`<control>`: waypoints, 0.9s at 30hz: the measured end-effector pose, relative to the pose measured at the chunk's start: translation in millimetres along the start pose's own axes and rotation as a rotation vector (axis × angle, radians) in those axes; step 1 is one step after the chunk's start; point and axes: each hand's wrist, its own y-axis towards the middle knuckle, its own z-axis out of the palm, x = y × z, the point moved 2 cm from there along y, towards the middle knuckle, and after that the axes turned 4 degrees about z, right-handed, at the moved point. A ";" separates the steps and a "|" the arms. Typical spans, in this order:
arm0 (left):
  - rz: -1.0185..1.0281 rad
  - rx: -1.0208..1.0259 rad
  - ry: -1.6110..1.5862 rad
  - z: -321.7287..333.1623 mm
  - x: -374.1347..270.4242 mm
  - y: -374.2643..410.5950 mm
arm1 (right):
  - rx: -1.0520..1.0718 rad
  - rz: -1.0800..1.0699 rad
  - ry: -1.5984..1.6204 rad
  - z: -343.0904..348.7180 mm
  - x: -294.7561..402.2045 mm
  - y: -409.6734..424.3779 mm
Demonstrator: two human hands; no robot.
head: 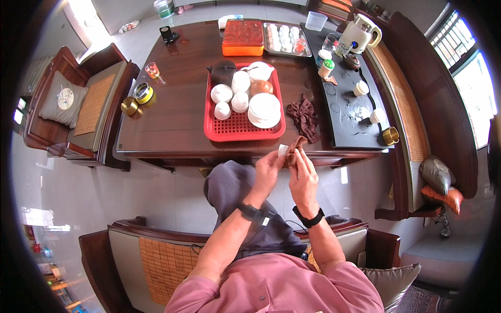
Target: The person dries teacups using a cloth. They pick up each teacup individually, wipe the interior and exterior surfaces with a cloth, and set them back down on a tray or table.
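In front of my lap, my left hand (pixel 268 170) grips a small white cup (pixel 282 150). A brown cloth (pixel 294 150) is pinched in my right hand (pixel 304 176) and pressed against the cup's right side, hiding part of it. Both hands are just off the near edge of the wooden table (pixel 172 117). Beyond them stands a red perforated plastic tray (pixel 244 136) with white teaware, a lidded white bowl (pixel 264 110), a dark teapot (pixel 223 72) and a reddish-brown rounded piece (pixel 261 87). A second dark cloth (pixel 303 118) lies crumpled right of the tray.
To the right, a black tea tray (pixel 352 121) carries white cups, a small brown teapot (pixel 351 62) and a cream electric kettle (pixel 360 34). An orange box (pixel 242 38) and a metal tray of small white cups (pixel 287 38) stand behind. Brass-coloured pots (pixel 130 106) sit at left.
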 end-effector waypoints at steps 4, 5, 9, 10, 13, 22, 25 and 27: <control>-0.221 -0.008 -0.440 -8.7 11.9 0.2 | -0.064 -0.156 -0.024 4.5 8.3 4.0; -0.243 -0.003 -0.444 -9.4 12.8 -0.6 | -0.048 -0.008 0.152 5.3 2.0 2.5; -0.290 0.081 -0.464 -6.8 -1.8 0.4 | 0.000 0.580 0.916 3.2 -25.5 5.0; -0.287 0.084 -0.482 -6.0 -4.0 -0.1 | 0.023 0.585 0.952 -3.6 -26.4 7.6; -0.295 0.106 -0.507 -3.3 0.3 -1.0 | 0.062 0.495 0.976 -6.9 -26.7 5.0; -0.342 0.150 -0.483 -4.8 -0.4 -4.5 | 0.357 0.662 1.152 -20.0 -27.8 11.7; -0.331 0.214 -0.466 -4.0 -3.6 -3.2 | 0.297 0.666 1.085 -20.6 -27.6 9.1; -0.327 0.212 -0.443 -2.3 -1.5 -3.2 | 0.261 0.621 1.035 -22.2 -25.5 6.9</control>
